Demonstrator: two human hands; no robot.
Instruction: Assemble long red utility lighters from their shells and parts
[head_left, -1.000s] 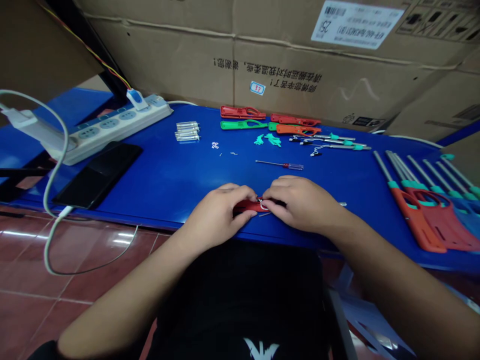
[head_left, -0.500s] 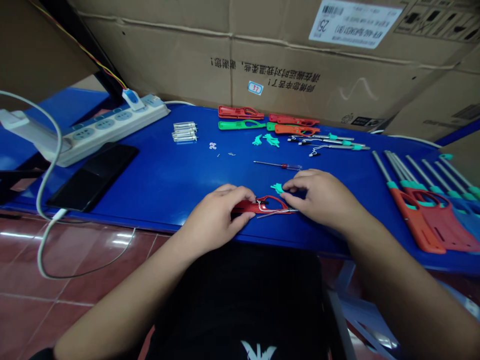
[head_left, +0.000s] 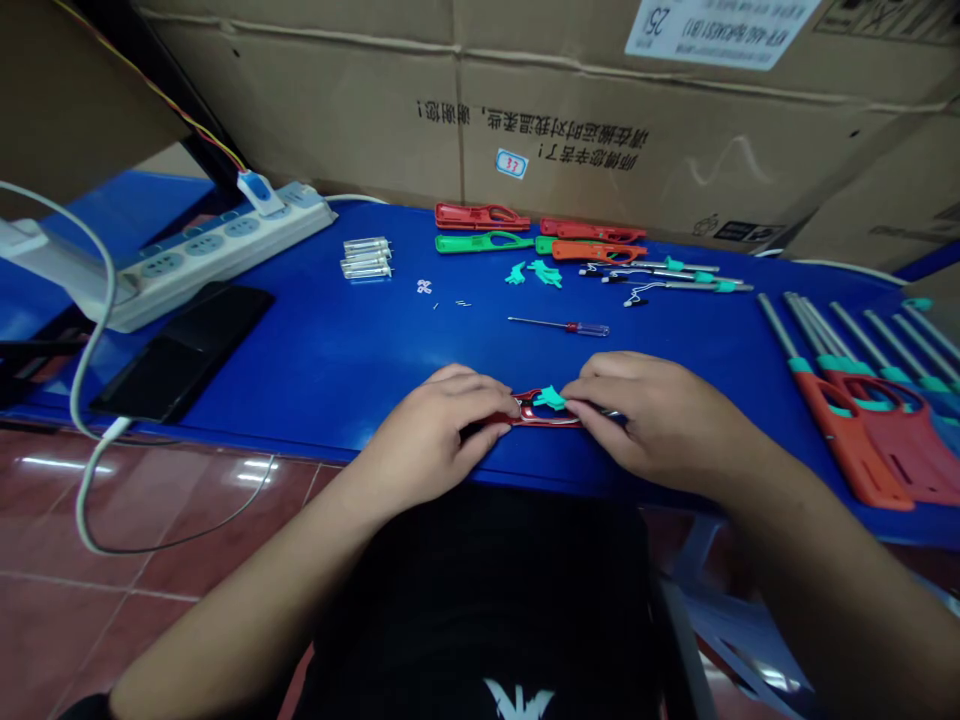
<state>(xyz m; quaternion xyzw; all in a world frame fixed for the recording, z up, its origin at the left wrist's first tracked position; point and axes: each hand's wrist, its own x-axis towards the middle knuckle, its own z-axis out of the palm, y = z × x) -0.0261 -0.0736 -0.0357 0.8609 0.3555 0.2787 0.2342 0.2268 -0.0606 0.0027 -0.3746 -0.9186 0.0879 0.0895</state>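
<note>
My left hand (head_left: 442, 425) is closed around the left end of a red lighter casing half (head_left: 551, 424), which lies at the table's front edge. A white wire and a dark part show inside the casing. Between thumb and fingers, my right hand (head_left: 649, 410) pinches a teal lighter trigger (head_left: 549, 398) over the casing's handle opening. Whether the trigger is seated cannot be seen. My right fingers cover the casing's right end. Beyond the hands lies a screwdriver (head_left: 559, 325), with loose teal triggers (head_left: 544, 274) farther back.
Red, green and orange casing halves (head_left: 484, 242) line the back. Metal tubes with wires (head_left: 686, 278) lie behind my right hand, finished-looking lighters (head_left: 855, 440) at right. Clear fuel tanks (head_left: 367, 262), a phone (head_left: 187, 350) and a power strip (head_left: 217, 245) sit left. A cardboard box (head_left: 337, 110) stands behind.
My right hand has brought the teal trigger left and slightly toward me, over the casing's handle opening. My left hand keeps hold of the casing. The view has shifted slightly.
</note>
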